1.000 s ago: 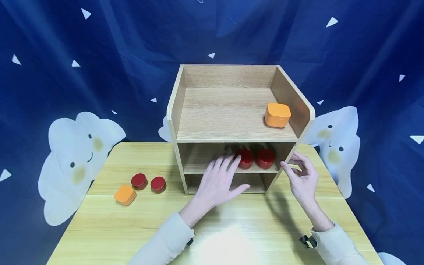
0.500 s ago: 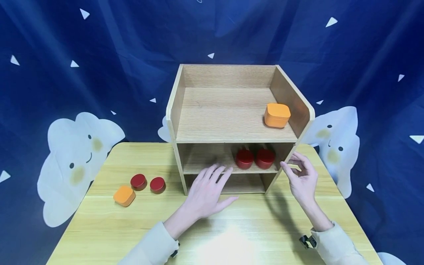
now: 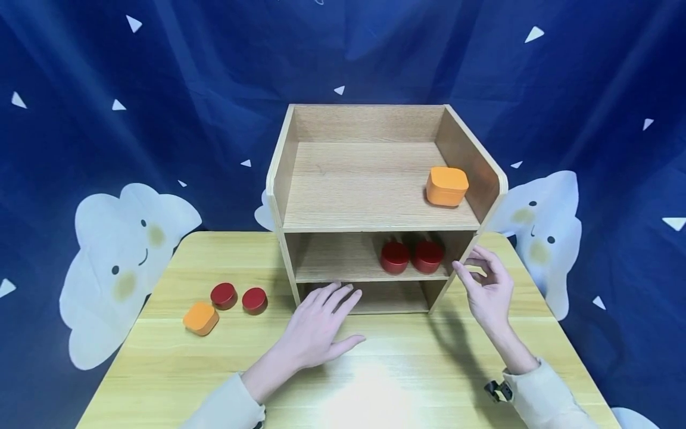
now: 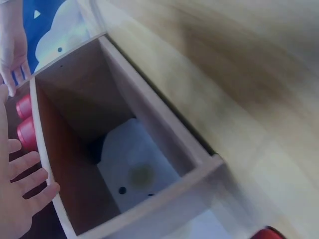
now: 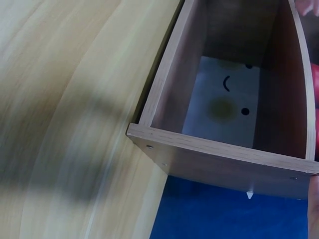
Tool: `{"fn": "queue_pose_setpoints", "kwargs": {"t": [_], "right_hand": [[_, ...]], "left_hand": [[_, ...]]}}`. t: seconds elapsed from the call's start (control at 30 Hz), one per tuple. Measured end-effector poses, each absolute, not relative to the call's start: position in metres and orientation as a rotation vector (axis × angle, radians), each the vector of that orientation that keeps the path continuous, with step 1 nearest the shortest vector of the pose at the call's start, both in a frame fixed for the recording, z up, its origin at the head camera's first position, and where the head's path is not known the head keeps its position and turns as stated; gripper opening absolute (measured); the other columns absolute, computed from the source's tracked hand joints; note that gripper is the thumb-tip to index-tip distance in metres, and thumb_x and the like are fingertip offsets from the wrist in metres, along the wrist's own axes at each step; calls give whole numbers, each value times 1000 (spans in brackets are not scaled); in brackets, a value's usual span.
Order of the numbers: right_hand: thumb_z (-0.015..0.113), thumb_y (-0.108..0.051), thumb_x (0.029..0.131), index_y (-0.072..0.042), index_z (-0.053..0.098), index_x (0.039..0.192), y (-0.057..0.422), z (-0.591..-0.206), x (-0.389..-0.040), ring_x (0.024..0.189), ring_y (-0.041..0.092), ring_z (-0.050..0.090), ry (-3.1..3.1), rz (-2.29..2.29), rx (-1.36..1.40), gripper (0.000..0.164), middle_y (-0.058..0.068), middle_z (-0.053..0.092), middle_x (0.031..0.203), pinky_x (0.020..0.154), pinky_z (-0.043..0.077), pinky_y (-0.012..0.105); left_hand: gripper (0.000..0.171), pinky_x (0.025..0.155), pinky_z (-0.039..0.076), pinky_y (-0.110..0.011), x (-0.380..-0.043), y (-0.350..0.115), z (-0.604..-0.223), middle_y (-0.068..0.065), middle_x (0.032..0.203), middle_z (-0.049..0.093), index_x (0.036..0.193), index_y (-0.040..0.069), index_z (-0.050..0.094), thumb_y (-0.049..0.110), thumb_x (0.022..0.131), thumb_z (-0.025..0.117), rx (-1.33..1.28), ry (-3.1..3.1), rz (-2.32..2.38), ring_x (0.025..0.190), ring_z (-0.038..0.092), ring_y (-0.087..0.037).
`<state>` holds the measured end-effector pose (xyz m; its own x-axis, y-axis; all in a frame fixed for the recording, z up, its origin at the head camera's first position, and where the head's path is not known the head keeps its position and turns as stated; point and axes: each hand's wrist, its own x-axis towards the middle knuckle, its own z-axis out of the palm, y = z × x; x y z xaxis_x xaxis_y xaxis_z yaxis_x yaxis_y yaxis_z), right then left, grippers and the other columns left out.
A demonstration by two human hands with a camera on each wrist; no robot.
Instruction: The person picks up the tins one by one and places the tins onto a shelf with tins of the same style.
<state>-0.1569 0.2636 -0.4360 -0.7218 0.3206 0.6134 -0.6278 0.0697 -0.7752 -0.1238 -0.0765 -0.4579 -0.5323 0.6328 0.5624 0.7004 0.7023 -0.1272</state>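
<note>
In the head view, a small wooden shelf unit (image 3: 364,185) stands on the table. My left hand (image 3: 318,328), fingers spread and holding nothing, hovers before its lower compartment. At the right side panel, my right hand (image 3: 489,286) grips the front edge, its thumb at the edge and curled fingers along the outside. Two round red tins (image 3: 395,257) sit side by side at the right of the middle compartment. An orange rounded-square box (image 3: 447,186) rests at the right on the top board. The left wrist view also shows the lower compartment (image 4: 79,99).
On the table (image 3: 177,381) left of the shelf unit lie two more round red tins, the farther one (image 3: 224,295) and the nearer one (image 3: 254,301), beside another orange box (image 3: 200,318). A blue curtain (image 3: 214,71) with clouds hangs behind.
My left hand has drawn away from the red tins in the middle compartment, back toward the lower left. My right hand has stayed at the side panel.
</note>
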Motion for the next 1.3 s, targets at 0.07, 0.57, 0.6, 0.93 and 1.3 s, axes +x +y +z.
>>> {"fn": "queue_pose_setpoints", "kwargs": {"t": [0.07, 0.57, 0.6, 0.93, 1.3], "right_hand": [[67, 30, 80, 14, 68, 120, 264, -436, -157, 89, 3, 73, -1652, 1738, 311, 43, -6, 76, 102, 71, 58, 11], [67, 30, 80, 15, 67, 121, 264, -437, -157, 91, 1, 73, -1681, 1712, 311, 44, -9, 76, 104, 72, 58, 11], [67, 30, 80, 16, 66, 121, 264, -437, -157, 91, 2, 73, -1681, 1715, 308, 44, -9, 76, 104, 72, 58, 11], [66, 30, 80, 13, 68, 121, 265, -436, -156, 92, 2, 73, -1657, 1741, 330, 44, -7, 76, 103, 72, 58, 12], [66, 30, 80, 8, 71, 121, 264, -437, -157, 92, 3, 74, -1640, 1758, 333, 47, -6, 76, 103, 72, 58, 11]], "left_hand": [[80, 105, 56, -43, -123, -83, -462, -6, 142, 68, 149, 15, 59, 69, 90, 65, -1035, -2331, -157, 130, 64, -29], [75, 105, 57, -45, -110, -131, -494, -6, 135, 70, 144, 12, 62, 65, 90, 67, -1065, -2405, -180, 124, 67, -31], [75, 105, 57, -46, -110, -135, -496, -6, 134, 70, 143, 11, 62, 64, 90, 68, -1063, -2405, -190, 124, 67, -31], [65, 98, 60, -46, -113, -171, -517, -8, 124, 73, 133, 10, 69, 64, 98, 58, -973, -2428, -242, 114, 69, -30], [63, 95, 60, -46, -122, -205, -527, -7, 124, 72, 133, 10, 69, 58, 92, 67, -793, -2521, -297, 115, 68, -29]]}}
